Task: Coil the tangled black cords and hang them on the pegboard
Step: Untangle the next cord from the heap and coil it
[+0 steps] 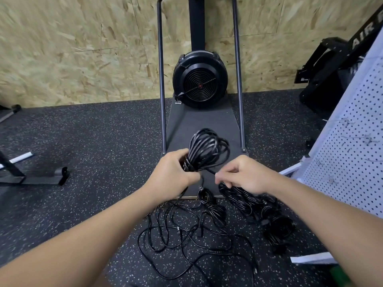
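My left hand (173,172) grips the waist of a coiled black cord (208,149), whose loops stand up above my fist. My right hand (241,175) pinches a strand of that cord just right of the coil. Below my hands, loose tangled black cords (186,230) sprawl over the speckled floor. A small coiled bundle (213,208) lies among them, and further bundled cords (261,212) lie to the right. The white pegboard (352,146) leans at the right edge, with several metal hooks on it.
A black fan machine (200,79) on a dark platform with two upright bars stands straight ahead against the chipboard wall. Black gym equipment (331,65) sits at the back right. A black metal frame foot (37,177) lies on the floor at the left.
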Available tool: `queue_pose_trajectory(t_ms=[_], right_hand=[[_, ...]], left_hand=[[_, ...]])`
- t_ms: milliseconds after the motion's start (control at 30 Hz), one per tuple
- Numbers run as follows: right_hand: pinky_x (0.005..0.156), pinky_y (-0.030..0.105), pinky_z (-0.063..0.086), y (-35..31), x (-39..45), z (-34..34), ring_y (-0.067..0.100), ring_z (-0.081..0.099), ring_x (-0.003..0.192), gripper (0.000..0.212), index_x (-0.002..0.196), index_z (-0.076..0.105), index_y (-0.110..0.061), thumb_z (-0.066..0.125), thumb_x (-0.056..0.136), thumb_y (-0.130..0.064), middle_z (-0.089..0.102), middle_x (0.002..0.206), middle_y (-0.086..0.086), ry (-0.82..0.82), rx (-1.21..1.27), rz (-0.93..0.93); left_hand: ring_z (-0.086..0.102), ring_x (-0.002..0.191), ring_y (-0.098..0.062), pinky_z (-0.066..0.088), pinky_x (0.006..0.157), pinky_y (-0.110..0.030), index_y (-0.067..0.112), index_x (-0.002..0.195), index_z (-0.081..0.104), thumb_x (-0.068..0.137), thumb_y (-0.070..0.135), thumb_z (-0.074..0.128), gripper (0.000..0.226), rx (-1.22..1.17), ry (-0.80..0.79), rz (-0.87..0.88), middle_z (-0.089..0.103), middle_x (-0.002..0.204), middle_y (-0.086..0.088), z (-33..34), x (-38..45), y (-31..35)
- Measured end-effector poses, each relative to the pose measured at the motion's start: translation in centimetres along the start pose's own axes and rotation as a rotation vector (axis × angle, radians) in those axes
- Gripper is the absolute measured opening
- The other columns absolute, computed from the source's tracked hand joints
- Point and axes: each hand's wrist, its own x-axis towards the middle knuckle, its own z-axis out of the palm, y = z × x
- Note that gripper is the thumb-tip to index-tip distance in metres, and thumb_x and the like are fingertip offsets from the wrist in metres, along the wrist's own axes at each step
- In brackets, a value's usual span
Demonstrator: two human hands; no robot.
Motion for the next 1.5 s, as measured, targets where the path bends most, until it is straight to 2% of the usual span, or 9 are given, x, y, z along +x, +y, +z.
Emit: queue_pose_trajectory(t_ms=[233,333,467,567,733,900,1133,1333,1500], right_hand=[[0.056,0.036,0.039,-2.0,-0.6,1.8,0.023,0.042,0.059,0.030,0.086,0.076,-0.018,0.065,0.107,-0.037,0.058,0.066,0.002,-0.050,-0.248,-0.147],[0.063,0.038,0.043,-3.4,-1.2,2.2,0.023,0.051,0.066,0.037,0.082,0.066,-0.018,0.061,0.109,-0.042,0.062,0.073,0.005,-0.035,-0.459,-0.270],[0.071,0.040,0.048,-4.8,-1.7,1.9,0.016,0.055,0.071,0.034,0.074,0.057,-0.026,0.061,0.106,-0.039,0.059,0.072,-0.007,0.005,-0.694,-0.387],[0.080,0.038,0.049,-5.0,-1.6,1.2,0.009,0.057,0.081,0.020,0.090,0.073,-0.031,0.064,0.104,-0.042,0.062,0.082,-0.017,0.058,-0.727,-0.428],[0.080,0.037,0.049,-4.7,-1.3,-0.7,0.003,0.054,0.084,0.014,0.097,0.076,-0.037,0.075,0.097,-0.051,0.062,0.089,-0.022,0.179,-0.701,-0.467],[0.080,0.037,0.052,-2.3,-0.4,-2.3,0.011,0.065,0.084,0.013,0.089,0.079,-0.030,0.086,0.093,-0.041,0.069,0.088,-0.013,0.160,-0.471,-0.425],[0.086,0.042,0.056,-0.3,0.1,-3.3,0.012,0.069,0.086,0.006,0.089,0.083,-0.034,0.086,0.095,-0.035,0.075,0.092,-0.013,0.201,-0.310,-0.276],[0.075,0.051,0.059,0.3,0.5,-3.7,0.030,0.070,0.073,0.016,0.088,0.086,-0.029,0.077,0.102,-0.035,0.079,0.081,0.002,0.157,-0.242,-0.140],[0.068,0.038,0.058,0.3,0.4,-2.6,0.019,0.067,0.063,0.027,0.084,0.082,-0.015,0.068,0.107,-0.020,0.077,0.074,0.006,0.040,-0.136,-0.036]], left_hand=[[0.050,0.054,-0.017,0.050,0.056,-0.034,0.016,0.077,0.065,0.076,0.025,0.075,0.014,0.123,0.155,-0.234,0.062,0.059,0.007,-1.4,2.3,-3.2],[0.070,0.074,-0.020,0.063,0.073,-0.039,0.022,0.088,0.069,0.071,0.039,0.073,0.024,0.339,0.105,-0.240,0.075,0.079,0.005,-1.5,2.6,-4.1],[0.073,0.091,-0.032,0.063,0.082,-0.042,0.027,0.097,0.063,0.074,0.048,0.076,0.033,0.703,0.033,-0.176,0.076,0.095,0.001,-0.3,2.8,-4.6],[0.073,0.092,-0.035,0.058,0.076,-0.039,0.028,0.096,0.056,0.073,0.077,0.079,0.059,0.901,-0.062,-0.079,0.077,0.100,-0.001,0.8,2.1,-4.1],[0.072,0.092,-0.037,0.046,0.070,-0.040,0.023,0.099,0.053,0.083,0.097,0.054,0.076,0.999,-0.320,0.131,0.074,0.099,-0.007,2.2,0.2,-2.3],[0.063,0.080,-0.034,0.033,0.068,-0.041,0.020,0.098,0.047,0.093,0.091,0.046,0.071,0.946,-0.510,0.339,0.066,0.086,-0.005,2.7,-1.2,-0.7],[0.067,0.076,-0.018,0.055,0.073,-0.038,0.022,0.109,0.062,0.080,0.097,0.062,0.081,0.689,-0.410,0.409,0.071,0.086,0.007,1.1,-1.3,-1.2],[0.070,0.079,-0.004,0.056,0.073,-0.035,0.038,0.104,0.061,0.081,0.053,0.095,0.043,0.336,-0.148,0.264,0.074,0.088,0.017,0.2,-1.7,0.2],[0.076,0.112,-0.008,0.056,0.107,-0.043,0.030,0.131,0.059,0.092,0.023,0.090,0.051,0.069,-0.080,0.158,0.080,0.117,0.015,0.0,-1.0,0.3]])
